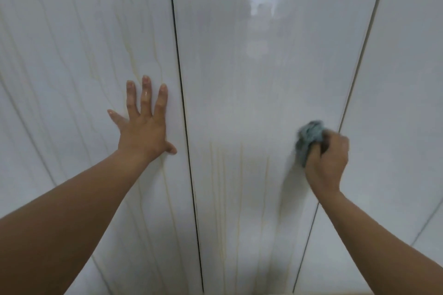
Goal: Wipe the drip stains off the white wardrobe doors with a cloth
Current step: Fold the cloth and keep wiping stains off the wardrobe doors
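One head-worn wide view — close, facing the wardrobe doors [239,103]

The crumpled grey-blue cloth [309,141] lay against the middle door [239,103] near its right edge. Yellowish drips [220,187] streaked that door's lower part and, left of it, the left door [72,55].

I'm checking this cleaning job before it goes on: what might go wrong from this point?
The cloth is bunched in the right hand, so little of it meets the middle door; it may smear the yellowish drip stains below rather than lift them.
The left hand presses flat on the left door, which is streaked too; it may leave prints there.
Its thumb lies near the gap between doors; a shifting door might pinch it.
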Demonstrator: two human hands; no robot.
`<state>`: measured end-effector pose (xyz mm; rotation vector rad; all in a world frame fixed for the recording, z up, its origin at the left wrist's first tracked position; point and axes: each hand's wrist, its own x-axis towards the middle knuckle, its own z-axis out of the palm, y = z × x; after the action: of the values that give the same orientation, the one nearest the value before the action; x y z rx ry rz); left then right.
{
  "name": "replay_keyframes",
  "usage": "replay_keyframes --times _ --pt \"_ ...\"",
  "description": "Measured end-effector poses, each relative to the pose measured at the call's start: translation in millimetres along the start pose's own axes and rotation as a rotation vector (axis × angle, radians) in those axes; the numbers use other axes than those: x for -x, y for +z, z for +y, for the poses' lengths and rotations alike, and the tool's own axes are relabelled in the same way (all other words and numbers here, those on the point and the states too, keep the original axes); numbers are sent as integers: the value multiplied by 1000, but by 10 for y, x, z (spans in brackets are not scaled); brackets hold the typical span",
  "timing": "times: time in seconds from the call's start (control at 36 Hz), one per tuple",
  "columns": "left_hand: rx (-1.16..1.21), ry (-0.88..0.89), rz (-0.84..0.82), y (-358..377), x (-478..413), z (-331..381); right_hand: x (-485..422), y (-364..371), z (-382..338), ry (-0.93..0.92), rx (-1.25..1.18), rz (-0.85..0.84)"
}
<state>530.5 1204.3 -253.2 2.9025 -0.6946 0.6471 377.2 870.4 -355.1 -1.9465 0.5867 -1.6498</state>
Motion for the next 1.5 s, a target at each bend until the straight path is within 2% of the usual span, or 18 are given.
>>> replay_keyframes --times 0.08,0.17,0.25,0.33,0.39,0.44,0.5,0.61,0.72,0.81,0.92,0.97,1.03,1.11,1.19,1.31,1.39,1.5 --pt "-9 0 11 8 -3 12 -270 58 -260 213 -117 204" --pt "-9 4 19 20 -11 1 -110 207 -310 162 -93 224" --pt "-16 7 21 34 -12 -12 362 426 -142 -37 -15 94" --pt "-24 7 22 36 -23 -6 803 491 154 -300 120 -165" --pt "-29 10 33 47 -21 -13 902 448 266 -348 141 -272" --pt "-25 17 41 57 -28 -16 810 387 275 -301 99 -282" --pt "-14 20 46 60 -30 -16 569 337 209 -179 46 -173" --pt "-22 28 58 86 -42 -27 -33 275 -182 127 -79 169" --pt "6 33 61 103 -54 -28 -15 408 -449 210 -93 290" --pt "10 26 59 122 -70 -44 401 631 -381 38 -26 172" --pt "7 32 72 144 -83 -51 943 680 -57 -425 142 -243" --pt "-5 34 80 172 -93 -52 956 619 46 -469 166 -345" --pt "-12 33 85 186 -103 -63 834 578 19 -460 158 -338" --pt "-36 53 125 234 -100 -115 519 542 -205 -386 90 -157" --pt "-67 88 218 320 -78 -196 213 568 -478 -300 8 -20" --pt "-42 131 379 646 33 -311 109 701 -736 -296 -47 71" --pt "37 123 401 893 94 -307 248 831 -754 -370 -25 46" --pt "82 109 396 1081 63 -205 650 967 -464 -662 58 -176"
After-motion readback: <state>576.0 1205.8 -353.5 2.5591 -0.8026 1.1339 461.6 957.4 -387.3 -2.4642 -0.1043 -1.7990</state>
